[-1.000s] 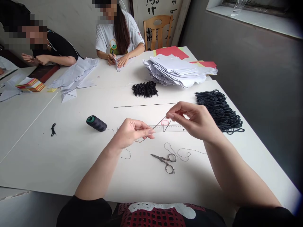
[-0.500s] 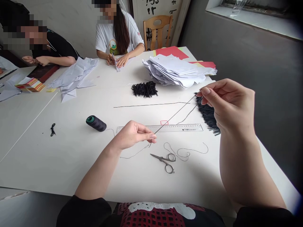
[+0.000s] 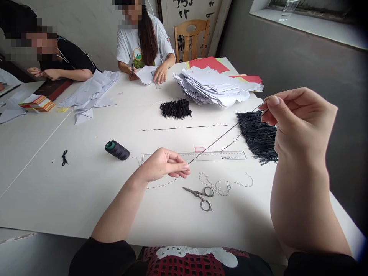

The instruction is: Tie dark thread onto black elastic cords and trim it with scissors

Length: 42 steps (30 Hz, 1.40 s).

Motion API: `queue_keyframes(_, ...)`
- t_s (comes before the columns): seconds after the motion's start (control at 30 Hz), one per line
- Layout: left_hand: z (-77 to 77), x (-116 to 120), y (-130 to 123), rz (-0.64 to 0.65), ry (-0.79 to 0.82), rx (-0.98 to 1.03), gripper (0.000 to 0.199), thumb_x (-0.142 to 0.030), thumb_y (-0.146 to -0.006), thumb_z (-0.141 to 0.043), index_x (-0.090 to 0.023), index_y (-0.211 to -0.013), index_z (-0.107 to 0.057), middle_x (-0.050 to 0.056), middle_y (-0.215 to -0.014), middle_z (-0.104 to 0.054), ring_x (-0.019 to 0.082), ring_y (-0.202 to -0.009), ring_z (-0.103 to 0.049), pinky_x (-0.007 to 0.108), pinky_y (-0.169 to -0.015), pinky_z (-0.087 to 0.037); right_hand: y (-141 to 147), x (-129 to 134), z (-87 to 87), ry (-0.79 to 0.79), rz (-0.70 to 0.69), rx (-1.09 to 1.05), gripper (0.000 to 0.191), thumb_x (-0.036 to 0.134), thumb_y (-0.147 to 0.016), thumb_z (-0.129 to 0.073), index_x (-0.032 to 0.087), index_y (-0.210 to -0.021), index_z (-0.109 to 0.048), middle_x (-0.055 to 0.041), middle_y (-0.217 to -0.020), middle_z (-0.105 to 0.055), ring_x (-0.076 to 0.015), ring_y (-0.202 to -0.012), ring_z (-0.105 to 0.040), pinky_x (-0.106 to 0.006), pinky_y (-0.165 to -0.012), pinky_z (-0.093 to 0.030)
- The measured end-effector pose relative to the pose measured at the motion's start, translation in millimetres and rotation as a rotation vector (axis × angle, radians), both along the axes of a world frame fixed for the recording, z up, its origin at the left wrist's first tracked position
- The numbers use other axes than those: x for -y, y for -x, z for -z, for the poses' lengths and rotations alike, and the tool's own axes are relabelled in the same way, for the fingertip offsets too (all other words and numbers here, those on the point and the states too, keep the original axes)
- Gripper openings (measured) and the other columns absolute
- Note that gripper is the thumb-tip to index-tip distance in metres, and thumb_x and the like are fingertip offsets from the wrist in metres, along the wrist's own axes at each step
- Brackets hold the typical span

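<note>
A dark thread (image 3: 220,138) runs taut on a slant between my two hands. My left hand (image 3: 165,165) pinches its lower end above the near edge of a clear ruler (image 3: 201,155). Higher up on the right, my right hand (image 3: 299,115) grips the thread between thumb and forefinger, and a loose tail hangs from it to the ruler. A black thread spool (image 3: 117,150) lies on its side at the left, its thin strand leading toward my left hand. Small metal scissors (image 3: 201,196) lie partly open below the ruler, beside a curly loose thread (image 3: 227,188).
A bundle of black tassels (image 3: 255,138) lies behind my right wrist. Farther back are a pile of black cords (image 3: 175,109), a straight thread (image 3: 184,127) and stacked white papers (image 3: 212,86). Two people sit across the table; one holds paper (image 3: 146,75) and a ruler.
My right hand has moved right and slightly up, drawing out a longer stretch of thread. My left hand stays nearly still. The person opposite has lifted the paper and shifted the ruler.
</note>
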State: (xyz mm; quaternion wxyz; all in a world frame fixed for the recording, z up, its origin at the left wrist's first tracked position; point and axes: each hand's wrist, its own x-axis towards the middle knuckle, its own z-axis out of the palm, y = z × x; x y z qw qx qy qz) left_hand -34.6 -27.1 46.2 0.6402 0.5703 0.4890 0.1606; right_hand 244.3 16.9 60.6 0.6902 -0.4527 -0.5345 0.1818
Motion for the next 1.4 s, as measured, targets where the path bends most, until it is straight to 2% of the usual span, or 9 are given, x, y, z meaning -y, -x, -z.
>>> queue_keyframes(0.27,1.5,-1,0,-0.010,0.027,-0.001,0.023,-0.039,-0.078,-0.073,-0.015,-0.078,-0.074,0.009,-0.086,-0.077,0.019,-0.083,-0.073,0.024,-0.071,-0.055,-3,-1,1.3,0.037,0.009,0.082,0.008,0.021,-0.077,-0.071,0.017,-0.071,-0.066,-0.0053,-0.067,-0.065,-0.0100,-0.048,-0.050,-0.028,-0.046,-0.035)
queue_keyframes(0.4,2.8,-5,1,-0.056,0.051,-0.012,0.019,-0.035,-0.075,-0.073,-0.016,-0.074,-0.074,0.009,-0.083,-0.077,0.019,-0.080,-0.073,0.024,-0.069,-0.054,-5,9,1.1,0.302,0.068,0.627,0.022,0.024,-0.080,-0.067,0.018,-0.100,-0.069,-0.0100,-0.094,-0.070,-0.0148,-0.061,-0.059,-0.029,-0.052,-0.039)
queue_keyframes(0.5,5.6,-9,2,-0.090,0.069,-0.030,0.016,-0.032,-0.074,-0.072,-0.016,-0.071,-0.074,0.008,-0.081,-0.076,0.018,-0.077,-0.073,0.024,-0.068,-0.052,1,36,9.8,0.256,0.151,1.043,0.042,0.034,-0.086,-0.063,0.016,-0.124,-0.058,-0.0163,-0.111,-0.065,-0.0190,-0.064,-0.060,-0.029,-0.047,-0.035)
queue_keyframes(0.6,8.4,-12,3,-0.104,0.060,-0.049,0.016,-0.032,-0.073,-0.072,-0.017,-0.070,-0.074,0.007,-0.080,-0.077,0.018,-0.078,-0.072,0.024,-0.069,-0.050,18,80,34.0,0.030,-0.165,1.272,0.022,0.028,-0.098,-0.046,0.015,-0.092,-0.064,-0.0087,-0.079,-0.066,-0.0167,-0.058,-0.058,-0.029,-0.050,-0.044)
queue_keyframes(0.67,9.4,-12,2,-0.102,0.051,-0.055,0.017,-0.034,-0.073,-0.072,-0.017,-0.071,-0.074,0.007,-0.081,-0.077,0.018,-0.079,-0.072,0.024,-0.069,-0.050,31,110,57.7,0.063,-0.364,1.406,0.024,0.018,-0.097,-0.043,0.015,-0.084,-0.063,-0.0065,-0.071,-0.062,-0.0146,-0.052,-0.056,-0.026,-0.045,-0.043)
queue_keyframes(0.87,9.0,-8,-1,-0.095,0.038,-0.053,0.018,-0.033,-0.075,-0.070,-0.016,-0.072,-0.073,0.008,-0.084,-0.076,0.019,-0.083,-0.072,0.024,-0.065,-0.049,48,158,118.4,-0.072,-0.298,1.572,0.041,-0.008,-0.080,-0.038,0.006,-0.108,-0.063,-0.0170,-0.098,-0.067,-0.0187,-0.065,-0.064,-0.028,-0.050,-0.052)
queue_keyframes(1.03,9.7,-7,-4,-0.100,0.062,-0.030,0.016,-0.031,-0.075,-0.070,-0.015,-0.072,-0.073,0.008,-0.084,-0.076,0.019,-0.082,-0.073,0.023,-0.065,-0.050,51,150,120.0,0.068,-0.402,1.546,0.049,-0.012,-0.065,-0.039,0.008,-0.101,-0.063,-0.0118,-0.089,-0.064,-0.0183,-0.060,-0.061,-0.028,-0.044,-0.046)
queue_keyframes(1.2,11.4,-8,-1,-0.095,0.060,-0.005,0.015,-0.031,-0.076,-0.071,-0.016,-0.073,-0.074,0.007,-0.084,-0.077,0.018,-0.083,-0.073,0.022,-0.068,-0.052,55,125,85.1,0.561,-0.814,1.073,0.004,0.015,-0.087,-0.056,0.018,-0.086,-0.055,-0.0011,-0.079,-0.058,-0.0111,-0.057,-0.052,-0.023,-0.051,-0.039)
queue_keyframes(1.4,10.9,-8,1,-0.039,0.088,0.013,0.014,-0.031,-0.076,-0.071,-0.017,-0.072,-0.073,0.005,-0.081,-0.077,0.017,-0.081,-0.073,0.021,-0.070,-0.052,49,95,52.7,0.735,-1.008,0.719,0.043,0.050,-0.090,-0.057,0.019,-0.068,-0.037,0.0027,-0.066,-0.042,-0.0097,-0.057,-0.035,-0.023,-0.052,-0.029)
